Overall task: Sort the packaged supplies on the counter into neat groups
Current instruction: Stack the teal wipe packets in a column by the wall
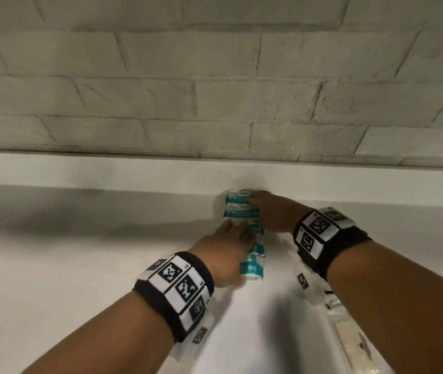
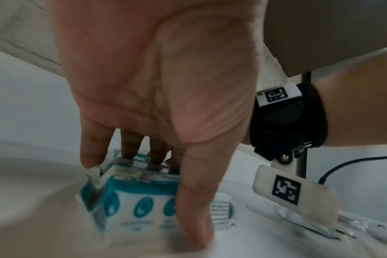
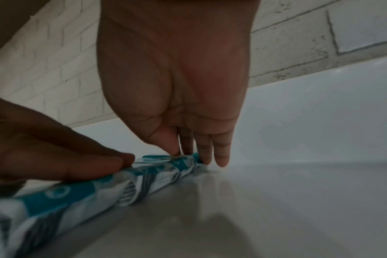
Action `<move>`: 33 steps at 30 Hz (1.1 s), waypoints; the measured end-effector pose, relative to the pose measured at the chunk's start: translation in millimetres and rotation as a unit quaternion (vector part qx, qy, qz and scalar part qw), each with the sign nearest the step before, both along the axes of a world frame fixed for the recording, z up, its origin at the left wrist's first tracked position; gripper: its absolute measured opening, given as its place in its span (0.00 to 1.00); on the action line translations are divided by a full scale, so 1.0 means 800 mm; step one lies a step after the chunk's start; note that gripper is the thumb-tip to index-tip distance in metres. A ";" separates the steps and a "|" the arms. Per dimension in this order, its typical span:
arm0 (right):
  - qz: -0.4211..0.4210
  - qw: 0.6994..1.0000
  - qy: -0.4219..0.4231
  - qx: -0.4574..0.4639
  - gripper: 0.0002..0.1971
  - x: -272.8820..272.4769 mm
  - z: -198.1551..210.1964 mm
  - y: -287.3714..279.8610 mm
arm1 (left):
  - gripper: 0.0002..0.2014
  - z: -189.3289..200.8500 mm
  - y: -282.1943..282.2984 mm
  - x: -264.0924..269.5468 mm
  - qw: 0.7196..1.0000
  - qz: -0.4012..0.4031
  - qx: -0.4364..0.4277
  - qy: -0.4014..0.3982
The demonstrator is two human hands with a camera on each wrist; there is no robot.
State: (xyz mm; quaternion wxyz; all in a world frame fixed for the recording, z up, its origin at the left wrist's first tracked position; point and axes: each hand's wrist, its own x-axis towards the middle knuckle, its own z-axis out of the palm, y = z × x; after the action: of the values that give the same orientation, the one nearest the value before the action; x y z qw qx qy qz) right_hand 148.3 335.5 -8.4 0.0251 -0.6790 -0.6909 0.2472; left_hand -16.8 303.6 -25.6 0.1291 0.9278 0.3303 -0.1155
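1. Counter (image 1: 53, 265), white and wide, runs to a low white ledge under a pale brick wall (image 1: 215, 90); everything else lies on it.
2. Teal-and-white packets (image 1: 244, 211) lie in one row, overlapping, with the long axis of the row running away from the person toward the ledge.
3. Clear plastic packages (image 1: 349, 338) lie on the counter to the right, under the right forearm and well apart from the row.
4. Left hand (image 1: 223, 252) sits at the near half of the row. Its fingers are nearly straight and pressed flat on the packets, with the thumb (image 2: 194, 200) down along the right side; it pushes rather than grips.
5. Right hand (image 1: 271, 211) is at the far end, close to the ledge. Its fingertips (image 3: 204, 157) touch the row's end; fingers are fairly straight and together, and I see no clamp on any packet.
6. Judgement: the row is being squared up between the two hands, so the coming move likely runs along that near-far axis, each hand working its own end.
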 end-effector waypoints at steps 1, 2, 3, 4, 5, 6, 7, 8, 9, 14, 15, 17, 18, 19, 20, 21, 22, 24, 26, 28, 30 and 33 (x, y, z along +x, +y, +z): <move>-0.008 1.000 0.010 -0.011 0.19 0.002 -0.004 0.003 | 0.44 -0.001 0.004 -0.001 1.000 -0.010 -0.001 0.003; -0.006 1.000 0.014 -0.021 0.20 0.005 -0.007 0.005 | 0.45 -0.002 0.008 -0.003 1.000 -0.009 -0.005 0.004; -0.019 0.998 0.043 -0.034 0.21 0.007 -0.005 0.003 | 0.45 0.002 0.009 -0.006 1.000 -0.009 -0.013 0.001; -0.030 0.996 0.070 -0.040 0.21 0.013 -0.003 0.002 | 0.46 0.009 0.011 -0.008 1.000 -0.011 -0.025 -0.013; -0.057 0.993 0.099 -0.022 0.22 0.020 0.002 -0.002 | 0.47 0.016 0.014 -0.010 0.999 0.001 -0.044 -0.032; -0.091 0.989 0.119 -0.001 0.23 0.029 0.006 -0.005 | 0.47 0.023 0.020 -0.011 0.995 0.039 -0.072 -0.063; -0.138 0.981 0.138 0.017 0.24 0.039 0.008 -0.009 | 0.47 0.029 0.027 -0.011 0.983 0.100 -0.111 -0.111; -0.184 0.968 0.171 0.021 0.25 0.047 0.010 -0.013 | 0.46 0.032 0.038 -0.011 0.959 0.176 -0.147 -0.165; -0.233 0.945 0.228 0.011 0.23 0.056 0.009 -0.018 | 0.45 0.032 0.048 -0.009 0.925 0.253 -0.186 -0.215; -0.368 0.755 0.542 -0.039 0.11 0.048 0.003 -0.038 | 0.41 0.023 0.072 0.001 0.710 0.414 -0.386 -0.420; -0.368 0.737 0.566 -0.043 0.13 0.042 0.001 -0.038 | 0.35 0.024 0.071 0.004 0.689 0.421 -0.403 -0.430; -0.366 0.718 0.589 -0.063 0.15 0.028 -0.001 -0.037 | 0.36 0.020 0.069 0.014 0.657 0.422 -0.453 -0.431; -0.361 0.716 0.593 -0.068 0.16 0.021 0.001 -0.037 | 0.40 0.019 0.067 0.018 0.654 0.414 -0.469 -0.426; -0.354 0.720 0.593 -0.070 0.16 0.016 0.000 -0.037 | 0.44 0.021 0.062 0.019 0.659 0.406 -0.475 -0.418; -0.350 0.728 0.586 -0.068 0.17 0.012 0.002 -0.038 | 0.47 0.011 0.066 0.019 0.662 0.397 -0.479 -0.417; -0.350 0.734 0.579 -0.067 0.17 0.012 0.001 -0.039 | 0.47 0.011 0.065 0.019 0.663 0.395 -0.483 -0.412; -0.353 0.738 0.571 -0.064 0.17 0.012 0.003 -0.041 | 0.46 0.017 0.062 0.016 0.665 0.400 -0.475 -0.416; -0.356 0.748 0.557 -0.056 0.19 0.012 0.010 -0.050 | 0.38 0.030 0.052 0.011 0.662 0.415 -0.448 -0.436; -0.362 0.753 0.546 -0.063 0.32 0.020 0.007 -0.059 | 0.37 0.030 0.045 -0.003 0.672 0.432 -0.427 -0.424; -0.359 0.757 0.541 -0.072 0.34 0.024 0.004 -0.071 | 0.45 0.020 0.035 -0.020 0.666 0.446 -0.419 -0.426; -0.364 0.753 0.542 -0.085 0.33 0.022 0.001 -0.077 | 0.48 0.018 0.022 -0.030 0.639 0.438 -0.440 -0.456; -0.365 0.752 0.541 -0.097 0.29 0.010 -0.002 -0.086 | 0.36 0.016 0.001 -0.027 0.641 0.409 -0.443 -0.475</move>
State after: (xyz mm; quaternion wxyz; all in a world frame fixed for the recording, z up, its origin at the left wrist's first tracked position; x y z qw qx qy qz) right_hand 156.5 266.9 -9.8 0.4166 -0.6314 -0.2337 0.6109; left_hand -38.5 304.0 -13.0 0.6982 0.4573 0.4783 0.2730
